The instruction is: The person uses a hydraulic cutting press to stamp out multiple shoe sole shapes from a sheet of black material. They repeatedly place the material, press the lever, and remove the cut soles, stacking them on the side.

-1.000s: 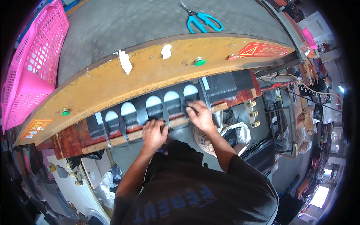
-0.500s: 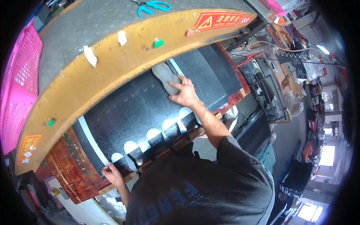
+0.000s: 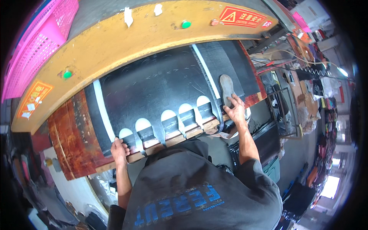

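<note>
My right hand (image 3: 235, 109) has its fingers at the lower end of a grey sole-shaped cutting die (image 3: 227, 85), thumb on one side and fingers on the other. That die rests on the black surface to the right of the right-hand white strip (image 3: 206, 69). A wide black sheet (image 3: 153, 84) covers the board, with sole-like gaps along its near edge where white (image 3: 143, 124) shows through. My left hand (image 3: 120, 149) is closed at the sheet's near left corner, by the lower end of the left white strip (image 3: 102, 105); its fingertips are partly hidden.
A yellow press beam (image 3: 142, 36) with green buttons (image 3: 186, 24) arches over the far side of the board. Bare reddish-brown board (image 3: 74, 134) shows at left. A pink basket (image 3: 38, 50) stands far left. A metal frame rack (image 3: 281, 103) is at right.
My right hand has carried the die from the middle of the black sheet to the right, past the white strip. My left hand stays at the near left corner. The view has shifted.
</note>
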The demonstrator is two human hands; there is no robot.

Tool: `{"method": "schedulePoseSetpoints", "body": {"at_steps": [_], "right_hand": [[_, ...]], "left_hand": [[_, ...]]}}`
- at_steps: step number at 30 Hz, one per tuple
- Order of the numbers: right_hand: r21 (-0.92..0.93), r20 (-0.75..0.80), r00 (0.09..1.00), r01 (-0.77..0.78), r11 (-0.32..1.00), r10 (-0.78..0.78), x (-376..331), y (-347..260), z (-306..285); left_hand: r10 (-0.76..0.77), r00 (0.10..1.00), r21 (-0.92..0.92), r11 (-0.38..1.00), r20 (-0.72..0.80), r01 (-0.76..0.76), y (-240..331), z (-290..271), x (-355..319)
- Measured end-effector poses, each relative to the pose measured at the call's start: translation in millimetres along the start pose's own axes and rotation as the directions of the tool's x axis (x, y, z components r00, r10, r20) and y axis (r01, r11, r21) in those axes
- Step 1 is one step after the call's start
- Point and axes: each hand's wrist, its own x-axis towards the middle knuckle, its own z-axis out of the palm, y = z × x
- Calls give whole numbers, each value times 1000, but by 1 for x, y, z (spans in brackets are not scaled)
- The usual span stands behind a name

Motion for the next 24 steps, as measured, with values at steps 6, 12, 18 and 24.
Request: {"method": "schedulePoseSetpoints", "body": {"at_steps": [6,12,18,24], "right_hand": [[-1,163,984,-71,997,71,2,-33,15],[298,210,975,-134,945,71,-3,-29,25],[10,340,938,-71,997,63,-83,-3,-21],[327,42,639,717,615,-768,-38,-190,46]], "left_hand": [[-64,998,-6,998,17,64,8,-2,-3],[109,991,131,984,72,-117,5,-19,-18],[414,899,731,566,146,-380,-15,-66,-97],[100,995,426,899,18,-98,16,-42,-18]]}}
